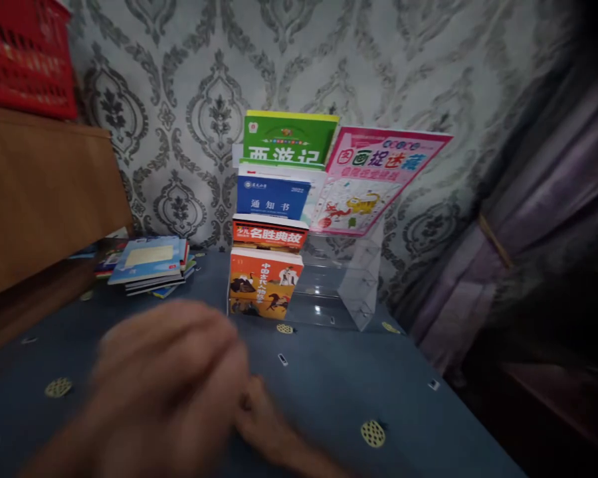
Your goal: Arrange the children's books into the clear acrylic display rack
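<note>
Low in the head view, my left hand (167, 372) is large and blurred, close to the camera. Its fingers look bent, but motion smears them, and I cannot make out anything held. Just right of it, my right hand (264, 421) is partly covered by the left one, with its fingers hidden. Beyond both hands stands a clear tiered book rack (361, 279). Its left side holds an orange book (264, 284) in front, a red-orange book (269, 235), a blue booklet (274, 197) and a green book (292, 138) behind. A pink book (376, 179) leans at the upper right.
A pile of books (147, 259) lies at the left back of the table (323, 385), whose dark blue cloth has pineapple prints. A wooden cabinet (44, 199) with a red basket (27, 63) on top stands left. Patterned wallpaper is behind; a curtain (528, 179) hangs right.
</note>
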{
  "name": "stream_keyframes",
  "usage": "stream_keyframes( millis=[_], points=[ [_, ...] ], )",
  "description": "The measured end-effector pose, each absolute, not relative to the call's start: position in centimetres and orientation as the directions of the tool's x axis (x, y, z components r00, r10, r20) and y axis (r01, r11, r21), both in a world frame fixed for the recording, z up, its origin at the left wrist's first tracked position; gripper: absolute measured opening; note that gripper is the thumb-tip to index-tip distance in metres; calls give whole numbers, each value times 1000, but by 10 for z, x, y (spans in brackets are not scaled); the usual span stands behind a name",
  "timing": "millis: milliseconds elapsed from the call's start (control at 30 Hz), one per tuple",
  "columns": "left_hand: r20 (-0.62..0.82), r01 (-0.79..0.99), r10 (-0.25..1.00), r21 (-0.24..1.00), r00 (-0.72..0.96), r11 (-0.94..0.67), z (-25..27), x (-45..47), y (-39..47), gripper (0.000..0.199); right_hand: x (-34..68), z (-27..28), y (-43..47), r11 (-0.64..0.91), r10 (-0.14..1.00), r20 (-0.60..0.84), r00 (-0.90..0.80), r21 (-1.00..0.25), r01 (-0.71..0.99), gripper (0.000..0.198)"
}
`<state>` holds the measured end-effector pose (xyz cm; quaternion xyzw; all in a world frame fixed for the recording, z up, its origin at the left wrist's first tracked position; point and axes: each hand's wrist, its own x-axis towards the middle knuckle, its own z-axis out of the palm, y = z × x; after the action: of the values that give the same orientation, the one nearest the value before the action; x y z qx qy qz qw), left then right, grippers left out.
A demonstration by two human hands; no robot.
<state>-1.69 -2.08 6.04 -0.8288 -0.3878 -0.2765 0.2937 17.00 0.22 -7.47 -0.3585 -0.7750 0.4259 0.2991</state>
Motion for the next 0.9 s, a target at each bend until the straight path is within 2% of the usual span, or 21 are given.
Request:
stream_keyframes(
  millis=[67, 133, 200, 300, 333, 400, 500, 633, 900],
  points=[
    [741, 880, 526, -184, 417, -439, 71, -20, 26, 39, 171, -78, 2, 249, 856, 112, -505, -945, 212, 25],
    [685, 969, 697, -50, 210, -243, 72, -41, 74, 43, 172, -80, 2, 155, 874, 70, -481, -978, 138, 26],
    [569, 999, 821, -8, 38, -41, 65, -77, 113, 47, 173, -81, 3, 124, 867, 54, -496, -986, 110, 27],
    [300, 985, 938, 19, -172, 174, 47, -138, 146, 69, 173, -80, 4, 107, 861, 40, -507, -989, 104, 30],
    [172, 981, 966, 17, -193, 194, 42, -154, 151, 74, 173, -80, 5, 104, 858, 36, -512, -989, 103, 31],
    [60, 983, 981, 12, -184, 183, 34, -178, 157, 76, 173, -80, 5, 92, 855, 25, -519, -990, 104, 33],
    [3, 990, 990, -16, -141, 141, 25, -192, 160, 80, 172, -80, 6, 94, 857, 22, -515, -989, 114, 37],
    [-17, 993, 995, -63, -99, 98, 18, -194, 160, 91, 171, -79, 5, 116, 855, 36, -517, -986, 124, 38],
    [82, 982, 996, -180, -43, 57, 18, -185, 145, 62, 171, -77, 5, 101, 853, 25, -521, -988, 117, 40]
  ],
)
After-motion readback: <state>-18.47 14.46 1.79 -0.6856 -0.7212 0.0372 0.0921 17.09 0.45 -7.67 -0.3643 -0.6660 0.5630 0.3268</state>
